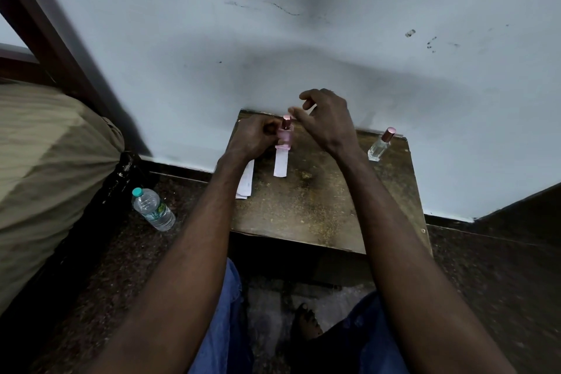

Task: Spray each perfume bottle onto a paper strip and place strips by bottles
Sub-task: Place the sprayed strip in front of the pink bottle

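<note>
Pink bottle, clear bottle: two; one strip; one pile

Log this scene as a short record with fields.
table: wooden, against the wall
pink bottle: upright at the back, capped
clear bottle: upright at the right, capped, no strip beside it
strip: flat in front of the pink bottle
spare strips: pile partly under the left forearm
left hand: grips the pink bottle
right hand: above the pink bottle, holding nothing

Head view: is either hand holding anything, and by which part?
Left hand grips the pink perfume bottle by its body, from the left. Right hand hovers above its cap, holding nothing.
</note>
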